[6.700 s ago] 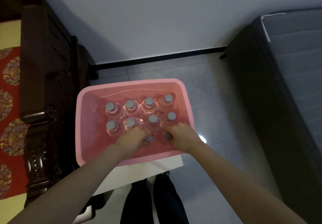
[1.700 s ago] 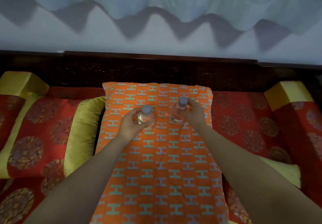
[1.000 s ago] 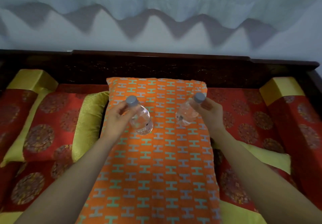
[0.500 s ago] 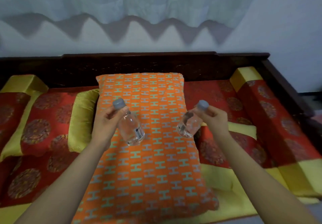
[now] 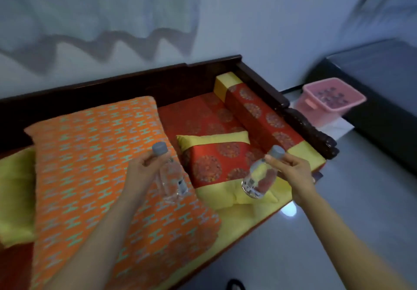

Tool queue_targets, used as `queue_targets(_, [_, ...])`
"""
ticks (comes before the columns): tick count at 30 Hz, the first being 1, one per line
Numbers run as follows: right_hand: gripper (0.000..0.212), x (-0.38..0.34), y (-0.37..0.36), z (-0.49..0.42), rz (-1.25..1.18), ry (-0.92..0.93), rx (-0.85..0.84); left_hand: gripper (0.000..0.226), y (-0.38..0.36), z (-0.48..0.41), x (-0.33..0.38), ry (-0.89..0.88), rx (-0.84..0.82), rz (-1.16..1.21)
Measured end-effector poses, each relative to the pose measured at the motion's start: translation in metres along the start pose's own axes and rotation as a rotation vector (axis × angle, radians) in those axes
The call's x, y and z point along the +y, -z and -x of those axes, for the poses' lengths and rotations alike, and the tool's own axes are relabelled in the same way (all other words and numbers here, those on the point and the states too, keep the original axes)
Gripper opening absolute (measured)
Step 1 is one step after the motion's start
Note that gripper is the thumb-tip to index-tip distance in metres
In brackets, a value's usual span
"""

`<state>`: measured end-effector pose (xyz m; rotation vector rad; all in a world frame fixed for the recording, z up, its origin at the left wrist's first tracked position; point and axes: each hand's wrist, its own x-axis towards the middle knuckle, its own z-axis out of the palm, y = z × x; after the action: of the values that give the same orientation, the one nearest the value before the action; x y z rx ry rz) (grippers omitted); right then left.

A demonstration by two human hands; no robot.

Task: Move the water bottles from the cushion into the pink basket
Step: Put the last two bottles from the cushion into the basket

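**Two bottles in the air, basket way off to the right**

So both hands were full. The left hand (image 5: 144,172) had its grip closed around the neck of a clear water bottle (image 5: 170,177), gray cap up, body tilting down and to the right, hanging over the right edge of the orange patterned cushion (image 5: 90,165). The right hand (image 5: 291,170) pinched a second water bottle (image 5: 259,180) just under its gray cap, fingers curled shut on it, the body leaning down-left in front of the red and yellow pillow (image 5: 221,165). Neither bottle touched any cushion; both were up in the air, well apart from each other.

The pink basket (image 5: 313,107) sat on the floor far right, past the end of the wooden sofa (image 5: 309,127), squeezed between the carved dark armrest and a dark mattress-looking thing (image 5: 383,100). You could make out gray caps inside it already, kinda blurry though.

In between the hands and the basket: a red bolster (image 5: 264,116) with yellow ends lying along the armrest, plus the armrest itself. Gray tiled floor (image 5: 338,222) off to the right with a bright light spot near the sofa's edge. Sheer curtain (image 5: 101,7) hung on the wall behind.
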<state>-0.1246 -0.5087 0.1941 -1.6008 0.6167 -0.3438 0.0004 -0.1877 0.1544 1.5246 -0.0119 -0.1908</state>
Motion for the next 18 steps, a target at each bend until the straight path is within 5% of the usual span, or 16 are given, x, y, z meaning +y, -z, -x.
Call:
queue_targets(5, [0.034,0.008,0.091,0.008,0.013,0.004,0.113,0.005,-0.099,0.004,0.009,-0.058,-0.166,-0.040])
queue_targets(14, [0.052,0.015,0.284,-0.028,0.021,-0.018,0.258,0.009,-0.305,0.011,0.004,-0.059,-0.238,-0.068])
queue_targets(18, [0.023,0.022,0.381,-0.062,0.052,-0.022,0.318,0.015,-0.406,0.006,-0.002,-0.044,-0.234,-0.049])
